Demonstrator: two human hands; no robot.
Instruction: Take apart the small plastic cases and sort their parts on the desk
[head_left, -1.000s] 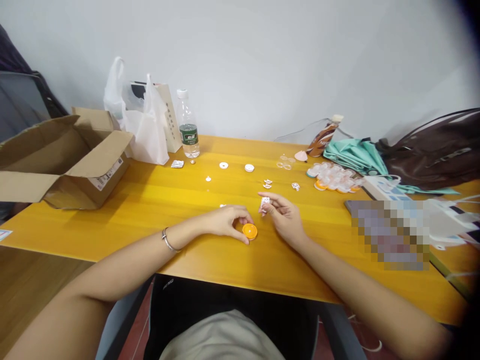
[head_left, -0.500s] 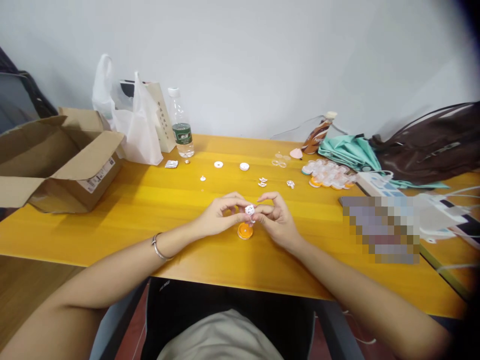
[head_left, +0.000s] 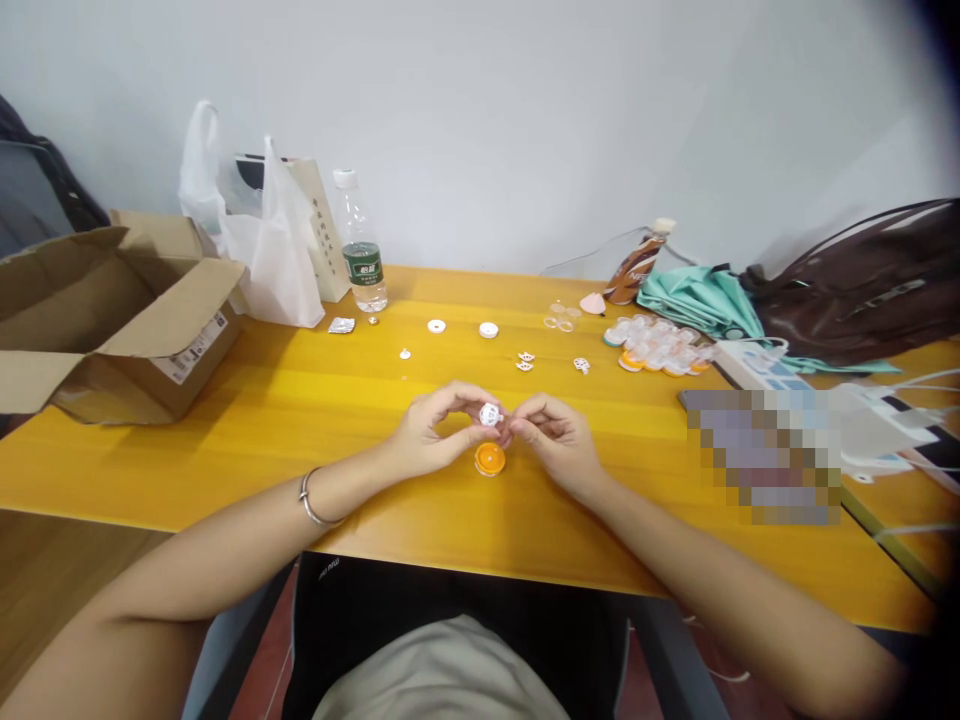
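Note:
Between the thumb and fingers of my left hand (head_left: pixel 439 432) is a small white plastic part with cut-out openings (head_left: pixel 490 414). My right hand (head_left: pixel 553 437) is closed in a pinch at the part's right side; whatever its fingertips grip is too small to make out. Directly below sits an orange round disc (head_left: pixel 490 459) with a pale centre, flat on the table. Farther back lie two white discs, a ring-like one (head_left: pixel 436 326) and a thicker one (head_left: pixel 488 330). A little white piece with a stem (head_left: pixel 405 354) rests to the left, and openwork white pieces (head_left: pixel 525 361) to the right.
An open cardboard box (head_left: pixel 172 330), a white plastic bag (head_left: pixel 274 260) and a water bottle (head_left: pixel 365 265) stand at the left. Clear rings (head_left: pixel 562 318), a cluster of clear-and-orange cases (head_left: pixel 660 348), a brown-labelled bottle (head_left: pixel 637 265), a power strip (head_left: pixel 757 372) and a dark bag (head_left: pixel 862 290) occupy the right.
The white part has shifted slightly left and turned in my left hand. The fingers of my right hand have curled from spread into a pinch beside it.

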